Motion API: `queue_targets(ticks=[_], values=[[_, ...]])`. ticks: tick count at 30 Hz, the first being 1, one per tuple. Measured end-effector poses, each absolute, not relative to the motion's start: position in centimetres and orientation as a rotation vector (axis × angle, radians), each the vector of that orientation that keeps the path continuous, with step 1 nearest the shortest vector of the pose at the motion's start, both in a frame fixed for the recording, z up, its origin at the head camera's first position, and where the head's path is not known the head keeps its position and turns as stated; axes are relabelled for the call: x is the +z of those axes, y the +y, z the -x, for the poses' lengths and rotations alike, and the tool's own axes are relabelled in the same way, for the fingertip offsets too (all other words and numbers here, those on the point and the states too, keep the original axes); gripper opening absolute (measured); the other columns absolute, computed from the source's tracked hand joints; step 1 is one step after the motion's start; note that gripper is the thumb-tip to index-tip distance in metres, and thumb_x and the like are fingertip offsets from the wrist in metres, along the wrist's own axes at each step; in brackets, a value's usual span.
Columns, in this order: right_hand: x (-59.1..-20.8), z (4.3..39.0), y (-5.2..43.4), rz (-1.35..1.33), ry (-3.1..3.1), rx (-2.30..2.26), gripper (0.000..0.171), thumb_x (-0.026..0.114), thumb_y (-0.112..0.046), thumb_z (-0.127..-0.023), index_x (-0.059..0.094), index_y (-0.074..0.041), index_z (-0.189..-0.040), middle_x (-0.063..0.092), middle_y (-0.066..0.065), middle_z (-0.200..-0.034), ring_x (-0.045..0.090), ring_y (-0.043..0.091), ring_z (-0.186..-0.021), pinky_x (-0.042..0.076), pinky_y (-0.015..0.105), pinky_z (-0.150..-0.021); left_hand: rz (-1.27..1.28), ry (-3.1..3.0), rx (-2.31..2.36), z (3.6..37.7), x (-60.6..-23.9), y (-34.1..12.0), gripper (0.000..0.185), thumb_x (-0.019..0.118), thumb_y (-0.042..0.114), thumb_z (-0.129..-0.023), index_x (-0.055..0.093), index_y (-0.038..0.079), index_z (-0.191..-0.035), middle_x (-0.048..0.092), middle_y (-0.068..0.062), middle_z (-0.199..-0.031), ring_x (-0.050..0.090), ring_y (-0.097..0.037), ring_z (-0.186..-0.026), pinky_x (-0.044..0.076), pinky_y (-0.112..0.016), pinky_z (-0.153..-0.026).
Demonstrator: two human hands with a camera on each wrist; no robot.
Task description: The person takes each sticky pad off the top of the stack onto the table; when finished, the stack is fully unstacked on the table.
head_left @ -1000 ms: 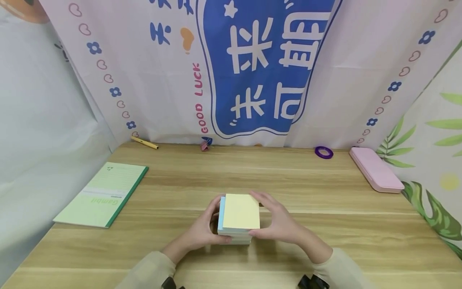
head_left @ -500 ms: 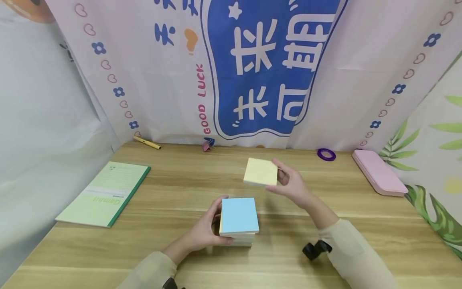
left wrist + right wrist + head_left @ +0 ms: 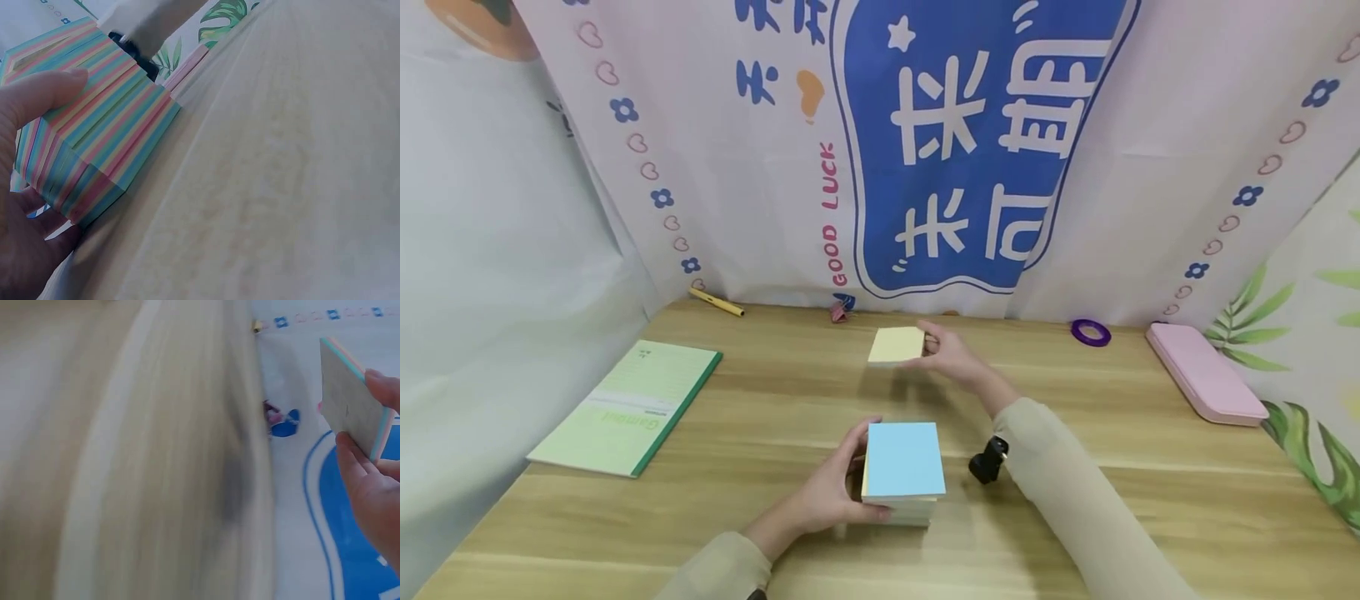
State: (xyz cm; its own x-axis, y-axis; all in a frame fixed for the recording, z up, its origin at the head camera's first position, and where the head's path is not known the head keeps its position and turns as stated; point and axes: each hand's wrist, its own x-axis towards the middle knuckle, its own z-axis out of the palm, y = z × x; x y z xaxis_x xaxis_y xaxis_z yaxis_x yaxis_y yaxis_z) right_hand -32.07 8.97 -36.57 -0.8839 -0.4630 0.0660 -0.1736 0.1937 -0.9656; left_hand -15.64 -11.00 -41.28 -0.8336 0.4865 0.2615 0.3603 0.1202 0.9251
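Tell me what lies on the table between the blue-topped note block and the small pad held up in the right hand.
Nothing: between the note block and the small pad only bare table shows, seen in the head view.

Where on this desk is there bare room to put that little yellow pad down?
Bare wood shows between the green notebook and the paper block that the left hand grips, and between the right hand, which holds the yellow pad, and the pink case. The back edge is busier: pen, purple ring.
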Motion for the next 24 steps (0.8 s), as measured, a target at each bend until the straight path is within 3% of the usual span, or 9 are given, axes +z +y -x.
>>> queue_targets(ticks=[8,13,24], values=[[-38.8,34.7,6.2,0.615,2.336,-1.561,0.082,0.073,-0.001,-0.064,0.026,0.006,-0.131,0.050,0.020,-0.111,0.052,0.026,-0.098,0.043,0.028,-0.076,-0.848,2.271,1.791,14.6,-39.4,-10.9,0.098,0.077,0.005,-0.061,0.014,0.012,-0.135,0.040,-0.009,-0.114,0.042,-0.026,-0.104,0.033,-0.039,-0.087],[-39.7,35.4,5.0,0.582,2.360,-1.533,0.086,0.072,0.001,-0.063,0.021,0.010,-0.131,0.049,0.022,-0.112,0.053,0.026,-0.095,0.042,0.027,-0.077,-0.855,2.293,1.783,14.7,-39.3,-10.9,0.098,0.077,0.006,-0.061,0.015,0.013,-0.135,0.041,-0.008,-0.114,0.042,-0.026,-0.105,0.033,-0.039,-0.087],[-40.5,36.0,3.0,0.646,2.525,-1.444,0.067,0.068,0.004,-0.068,0.034,0.009,-0.126,0.046,0.022,-0.119,0.049,0.028,-0.103,0.043,0.025,-0.076,-0.855,2.300,1.793,14.7,-39.4,-11.0,0.097,0.077,0.005,-0.061,0.016,0.012,-0.136,0.041,-0.008,-0.113,0.042,-0.025,-0.105,0.032,-0.038,-0.088]])
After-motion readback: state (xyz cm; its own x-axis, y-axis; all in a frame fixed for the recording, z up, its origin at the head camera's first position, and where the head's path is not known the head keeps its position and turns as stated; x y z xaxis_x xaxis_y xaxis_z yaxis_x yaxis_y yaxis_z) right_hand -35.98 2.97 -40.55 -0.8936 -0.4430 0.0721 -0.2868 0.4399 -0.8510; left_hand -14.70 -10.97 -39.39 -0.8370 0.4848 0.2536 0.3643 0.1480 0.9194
